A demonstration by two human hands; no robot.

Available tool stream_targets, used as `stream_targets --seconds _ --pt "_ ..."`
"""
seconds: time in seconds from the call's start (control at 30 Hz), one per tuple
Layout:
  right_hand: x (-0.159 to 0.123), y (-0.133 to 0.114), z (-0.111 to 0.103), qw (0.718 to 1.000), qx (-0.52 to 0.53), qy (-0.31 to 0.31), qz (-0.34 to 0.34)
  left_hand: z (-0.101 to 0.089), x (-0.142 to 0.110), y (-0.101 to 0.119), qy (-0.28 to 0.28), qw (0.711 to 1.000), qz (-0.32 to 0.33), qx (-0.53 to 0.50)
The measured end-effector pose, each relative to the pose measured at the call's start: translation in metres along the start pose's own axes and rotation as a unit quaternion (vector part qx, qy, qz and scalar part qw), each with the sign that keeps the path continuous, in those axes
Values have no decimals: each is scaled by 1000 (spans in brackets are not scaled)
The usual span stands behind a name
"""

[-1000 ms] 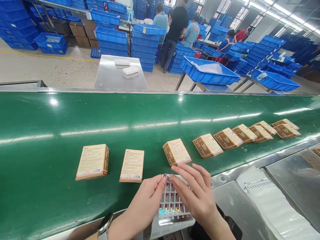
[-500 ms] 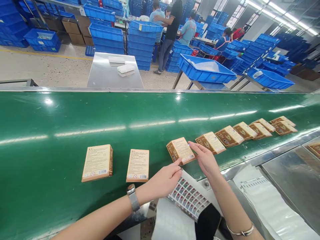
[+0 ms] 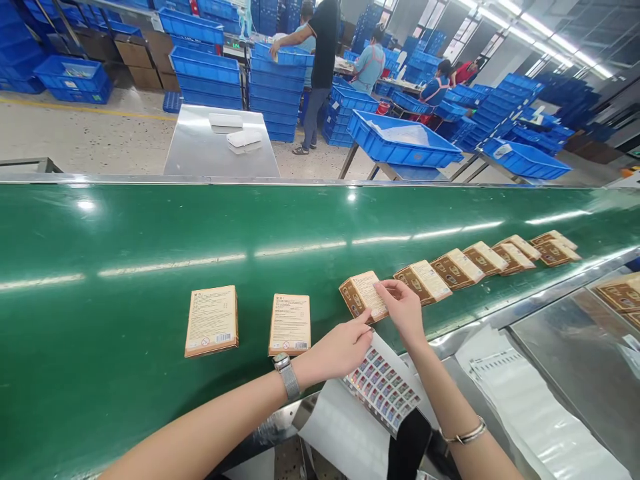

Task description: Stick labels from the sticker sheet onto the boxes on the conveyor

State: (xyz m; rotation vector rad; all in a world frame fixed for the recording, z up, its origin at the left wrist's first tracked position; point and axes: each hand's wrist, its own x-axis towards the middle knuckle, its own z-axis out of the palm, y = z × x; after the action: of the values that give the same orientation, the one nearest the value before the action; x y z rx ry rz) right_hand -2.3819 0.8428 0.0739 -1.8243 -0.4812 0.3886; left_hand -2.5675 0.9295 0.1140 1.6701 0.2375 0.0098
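Small tan cartons lie in a row on a green conveyor belt (image 3: pixel 150 227). My right hand (image 3: pixel 403 308) rests on one tan carton (image 3: pixel 361 293), fingers curled over its right edge and holding it. My left hand (image 3: pixel 343 347), with a watch on the wrist, has its forefinger stretched out, the tip pressing the carton's near corner; the other fingers are curled. A sheet of small holographic stickers (image 3: pixel 383 387) lies on white paper just below both hands. Two more cartons (image 3: pixel 212 321) (image 3: pixel 290 324) lie to the left, several others (image 3: pixel 457 267) to the right.
A steel ledge (image 3: pixel 560 347) with white sheets borders the belt on my side. Beyond the belt stand a steel table (image 3: pixel 220 150) with white packets, blue crates (image 3: pixel 400 140) on stands and in stacks, and several people (image 3: pixel 320 60) at work far off.
Both hands left the sticker sheet and reached forward to the carton on the belt, where they now press it. The row of cartons has shifted with the view.
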Motion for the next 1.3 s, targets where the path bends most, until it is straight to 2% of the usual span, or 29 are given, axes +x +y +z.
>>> stream_targets --seconds 0.13,0.23,0.3,0.37,0.43,0.47,0.53,0.6,0.63,0.73,0.9,1.0,1.13,1.17,1.2,1.23,1.3 --pt "16 0 -9 1000 -23 16 8 8 -8 3 23 1000 0 -4" --pt "34 -6 -18 998 -41 -1 39 10 -32 4 45 999 -11 -13" --pt "34 -17 -21 998 -59 3 36 8 -51 0 67 997 -22 -22" --pt "16 -34 -18 997 -71 27 6 4 -69 -6 95 994 -41 -46" --pt "-22 -53 -9 995 -81 19 -54 1 -83 -12 122 987 -61 -81" --pt "-45 -62 -2 992 -84 -15 -91 -1 -89 -14 134 984 -67 -98" --pt "-90 -75 12 953 -113 -185 -211 -3 -97 -14 151 979 -67 -118" --pt "-125 -80 25 924 -138 -212 -288 -4 -103 -9 162 977 -59 -128" --pt "-135 -81 30 915 -150 -202 -316 -5 -105 -6 166 976 -55 -131" --pt "-144 -78 38 892 -181 -162 -381 -5 -110 4 156 978 -47 -131" --pt "-134 -74 35 857 -210 -166 -441 -5 -111 4 102 990 -45 -84" --pt "-135 -74 34 849 -220 -166 -451 -2 -106 0 121 990 -47 -51" --pt "-143 -76 32 821 -248 -123 -499 0 -95 -3 149 986 -36 -58" --pt "-143 -76 29 826 -239 -126 -495 0 -92 -4 154 985 -38 -62" --pt "-141 -75 26 845 -217 -129 -472 -1 -88 -4 155 985 -41 -64" --pt "-136 -72 23 878 -182 -127 -424 -2 -85 -3 152 985 -44 -64" --pt "-120 -63 16 959 -82 -91 -257 -6 -77 -2 130 989 -42 -58"
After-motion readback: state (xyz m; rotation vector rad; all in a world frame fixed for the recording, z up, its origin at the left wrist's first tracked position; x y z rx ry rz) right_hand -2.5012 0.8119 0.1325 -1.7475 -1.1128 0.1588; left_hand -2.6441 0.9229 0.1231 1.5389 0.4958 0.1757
